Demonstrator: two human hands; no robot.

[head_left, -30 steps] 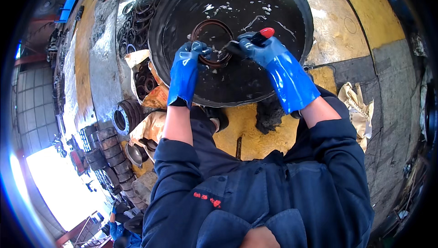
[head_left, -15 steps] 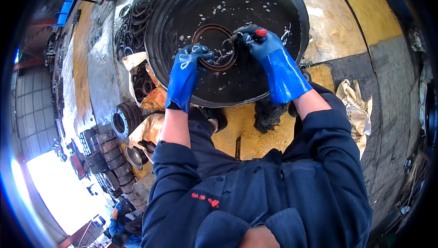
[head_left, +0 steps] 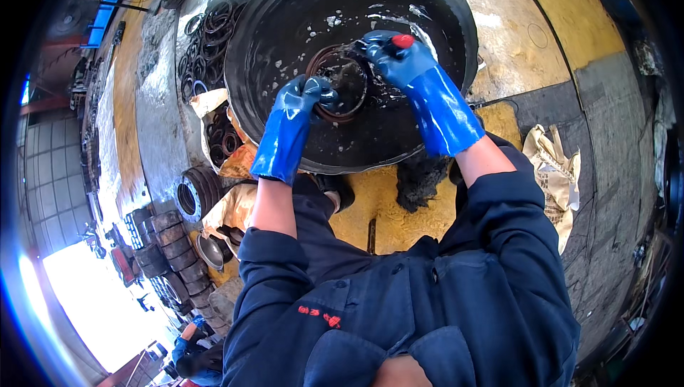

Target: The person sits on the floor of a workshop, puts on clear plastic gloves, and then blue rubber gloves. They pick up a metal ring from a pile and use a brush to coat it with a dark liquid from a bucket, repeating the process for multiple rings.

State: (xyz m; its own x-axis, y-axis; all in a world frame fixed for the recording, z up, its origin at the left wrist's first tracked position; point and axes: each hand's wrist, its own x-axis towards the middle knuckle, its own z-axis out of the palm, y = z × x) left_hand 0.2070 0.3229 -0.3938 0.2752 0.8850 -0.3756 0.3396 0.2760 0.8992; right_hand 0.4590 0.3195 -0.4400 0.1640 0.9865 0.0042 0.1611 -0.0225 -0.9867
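Note:
Both my hands wear blue rubber gloves and are over a wide, round black tub [head_left: 246,127] of dark liquid. A reddish-brown ring [head_left: 340,118], like a rubber seal, is between them at the liquid. My left hand [head_left: 303,95] is closed on the ring's near-left side. At its far-right side, my right hand [head_left: 395,56] pinches the rim with bent fingers. A red patch [head_left: 402,41] shows on the right glove's back. Foam flecks float around the ring, and its far edge is partly hard to make out against the dark liquid.
Left of the tub lie many black rings [head_left: 210,31] and an open paper sack [head_left: 239,163] with more rings. Stacked ring-shaped parts [head_left: 174,244] and a metal bowl [head_left: 210,250] stand lower left. Crumpled paper [head_left: 552,166] lies at right. Another person [head_left: 199,358] is at the bottom left.
My right hand has moved slightly away from me and left along with the ring, which looks more tilted and lower in the liquid. White streaks have spread beyond my right hand.

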